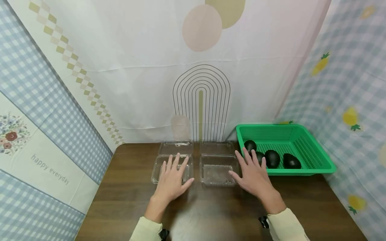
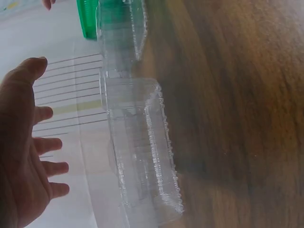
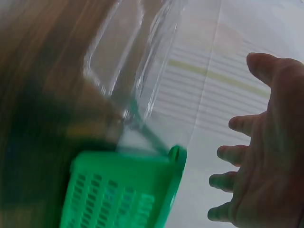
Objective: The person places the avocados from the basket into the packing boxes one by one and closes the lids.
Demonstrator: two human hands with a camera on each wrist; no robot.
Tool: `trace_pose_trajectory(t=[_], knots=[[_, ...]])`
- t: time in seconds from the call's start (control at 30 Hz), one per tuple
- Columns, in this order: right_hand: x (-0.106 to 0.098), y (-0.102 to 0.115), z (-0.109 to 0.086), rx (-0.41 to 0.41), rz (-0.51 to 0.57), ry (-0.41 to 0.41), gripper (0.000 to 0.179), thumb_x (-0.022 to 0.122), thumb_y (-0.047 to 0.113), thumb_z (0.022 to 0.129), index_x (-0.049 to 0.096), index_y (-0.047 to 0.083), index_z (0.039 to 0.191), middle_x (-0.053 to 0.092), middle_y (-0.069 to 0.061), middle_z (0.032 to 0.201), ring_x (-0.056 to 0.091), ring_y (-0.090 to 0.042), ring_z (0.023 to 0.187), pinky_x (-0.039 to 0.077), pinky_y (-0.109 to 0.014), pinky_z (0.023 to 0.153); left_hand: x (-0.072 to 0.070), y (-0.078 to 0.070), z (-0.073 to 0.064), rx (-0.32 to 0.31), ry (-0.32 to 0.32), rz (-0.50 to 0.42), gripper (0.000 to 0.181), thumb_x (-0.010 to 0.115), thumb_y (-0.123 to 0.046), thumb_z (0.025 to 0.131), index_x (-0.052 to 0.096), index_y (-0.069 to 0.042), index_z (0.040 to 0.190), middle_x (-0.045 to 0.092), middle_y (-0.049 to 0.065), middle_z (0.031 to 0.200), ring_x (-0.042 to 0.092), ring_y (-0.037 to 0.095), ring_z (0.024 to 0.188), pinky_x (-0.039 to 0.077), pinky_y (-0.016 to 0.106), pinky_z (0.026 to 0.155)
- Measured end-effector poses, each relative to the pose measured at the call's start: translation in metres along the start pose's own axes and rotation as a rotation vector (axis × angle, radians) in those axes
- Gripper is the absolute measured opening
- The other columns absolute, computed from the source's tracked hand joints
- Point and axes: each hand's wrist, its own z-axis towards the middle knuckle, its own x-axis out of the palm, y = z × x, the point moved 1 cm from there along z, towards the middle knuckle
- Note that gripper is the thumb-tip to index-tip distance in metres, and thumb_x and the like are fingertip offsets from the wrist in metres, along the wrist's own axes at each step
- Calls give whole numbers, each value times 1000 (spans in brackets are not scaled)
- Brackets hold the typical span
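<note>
Left grip (image 1: 172, 181) is hovering over the left clear clamshell (image 1: 157, 167), fingers spread, holding nothing. Right grip (image 1: 253, 177) is also spreading its fingers, pinching nothing, hovering between the right clear clamshell (image 1: 217, 172) and the green basket (image 1: 286, 171). Four dark avocado-like fruits (image 1: 272, 159) are lying in the basket, bunching toward its left and near side; two are partly hiding behind fingers. Clamshells are sitting side by side on the worktop (image 1: 126, 187), lids (image 1: 216, 148) folding away from the person, probably leaving the bases accessible. Basket's sides are likely stopping rolling.
</note>
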Motion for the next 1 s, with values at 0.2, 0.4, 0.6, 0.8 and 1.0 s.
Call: trace_pose_trajectory(t=[0.2, 0.4, 0.6, 0.8, 1.0], knots=[[-14, -27, -4, -27, -1, -15, 85, 53, 63, 100, 22, 20, 166, 15, -18, 172, 13, -50, 155, 12, -81, 119, 1, -3, -2, 71, -22, 43, 79, 60, -61, 96, 39, -20, 160, 36, 17, 164, 36, 44, 149, 34, 62, 123], [-29, -54, -7, -58, 6, -58, 82, 54, 60, 101, 26, 16, 165, 19, -19, 171, 18, -52, 153, 17, -82, 116, 4, -8, -2, 132, -44, 30, 77, 63, -57, 96, 42, -16, 158, 41, 20, 161, 42, 44, 145, 39, 60, 121], [-37, -76, -10, -63, 22, -52, 82, 55, 56, 102, 25, 14, 165, 20, -23, 169, 22, -53, 151, 18, -84, 113, 8, -13, -6, 163, -39, 10, 76, 63, -56, 96, 43, -16, 157, 43, 20, 159, 44, 44, 143, 41, 59, 120], [-42, -92, -9, -59, 38, -14, 82, 56, 55, 102, 25, 12, 165, 20, -24, 168, 24, -53, 149, 18, -84, 114, 10, -19, -8, 193, -45, 17, 74, 63, -56, 97, 44, -16, 157, 44, 19, 159, 45, 43, 144, 41, 57, 121], [-45, -107, -9, -53, 14, 21, 81, 56, 54, 102, 30, 7, 162, 23, -27, 167, 27, -54, 147, 20, -83, 113, 13, -20, -10, 216, -59, 18, 74, 65, -54, 96, 46, -14, 155, 46, 19, 157, 45, 41, 144, 39, 55, 123]])
